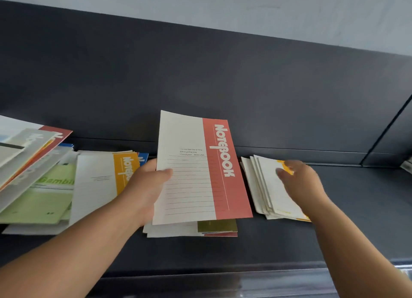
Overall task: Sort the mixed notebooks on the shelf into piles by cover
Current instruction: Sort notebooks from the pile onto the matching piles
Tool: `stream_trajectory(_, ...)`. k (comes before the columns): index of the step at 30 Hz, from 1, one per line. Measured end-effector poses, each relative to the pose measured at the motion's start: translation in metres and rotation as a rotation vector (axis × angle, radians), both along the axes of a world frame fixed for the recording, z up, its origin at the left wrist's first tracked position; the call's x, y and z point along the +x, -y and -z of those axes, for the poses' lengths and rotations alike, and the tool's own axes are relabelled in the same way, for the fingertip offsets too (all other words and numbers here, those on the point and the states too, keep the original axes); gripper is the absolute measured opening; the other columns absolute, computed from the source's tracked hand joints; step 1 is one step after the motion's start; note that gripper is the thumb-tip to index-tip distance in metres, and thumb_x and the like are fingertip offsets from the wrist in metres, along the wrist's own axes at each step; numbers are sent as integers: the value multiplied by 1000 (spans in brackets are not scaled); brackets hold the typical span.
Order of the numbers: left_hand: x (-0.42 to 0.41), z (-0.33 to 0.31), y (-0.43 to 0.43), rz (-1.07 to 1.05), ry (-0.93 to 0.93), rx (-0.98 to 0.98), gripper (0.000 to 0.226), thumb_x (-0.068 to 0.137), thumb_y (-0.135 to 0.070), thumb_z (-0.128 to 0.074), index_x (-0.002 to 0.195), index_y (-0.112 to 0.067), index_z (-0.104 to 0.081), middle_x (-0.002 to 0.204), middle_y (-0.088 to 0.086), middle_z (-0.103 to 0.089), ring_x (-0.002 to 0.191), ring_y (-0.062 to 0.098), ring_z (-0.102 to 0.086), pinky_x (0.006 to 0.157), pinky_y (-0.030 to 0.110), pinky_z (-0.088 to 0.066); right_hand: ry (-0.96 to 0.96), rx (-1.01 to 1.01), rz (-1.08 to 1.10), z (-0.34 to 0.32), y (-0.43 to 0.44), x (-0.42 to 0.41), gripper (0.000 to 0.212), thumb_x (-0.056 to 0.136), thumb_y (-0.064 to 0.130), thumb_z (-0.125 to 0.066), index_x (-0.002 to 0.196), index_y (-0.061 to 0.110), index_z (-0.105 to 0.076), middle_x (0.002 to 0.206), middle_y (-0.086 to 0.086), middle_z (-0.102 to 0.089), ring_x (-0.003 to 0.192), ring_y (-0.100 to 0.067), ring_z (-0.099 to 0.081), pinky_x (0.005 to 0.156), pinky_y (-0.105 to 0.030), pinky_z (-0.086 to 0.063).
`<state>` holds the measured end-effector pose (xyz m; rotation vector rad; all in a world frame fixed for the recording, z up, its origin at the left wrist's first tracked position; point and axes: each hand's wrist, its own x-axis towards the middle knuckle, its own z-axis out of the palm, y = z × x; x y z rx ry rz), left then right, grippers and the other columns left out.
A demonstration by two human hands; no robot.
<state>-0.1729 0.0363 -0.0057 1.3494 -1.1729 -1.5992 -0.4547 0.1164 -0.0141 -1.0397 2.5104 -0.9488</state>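
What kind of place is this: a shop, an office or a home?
Probably a stationery shop or stockroom, though not certainly. Same-design notebooks, such as the red notebook and the yellow pile, crowd a dark shelf whose front seems to carry a clear label strip.

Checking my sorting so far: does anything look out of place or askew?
Yes. In the centre pile under the red notebook in the left hand, an olive-banded notebook lies above a red-banded one: mixed covers. The yellow pile under the right hand is fanned out.
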Motion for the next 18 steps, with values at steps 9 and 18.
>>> stream_trajectory(9,30,-4,13,-16,20,-78,24,103,-17,-45,108,-28,-65,103,2,-71,94,27,-67,72,41,-55,1324,-227,-274,2,32,101,40,102,39,-46,125,13,-64,114,-13,-73,98,-32,-72,80,-48,-58)
stream_trajectory(18,68,-11,33,-82,118,-98,24,104,-15,-42,111,-30,-60,97,-1,-67,89,26,-63,67,39,-52,1111,-233,-264,10,36,99,23,101,9,-50,118,17,-62,104,-13,-76,91,-32,-72,78,-50,-58)
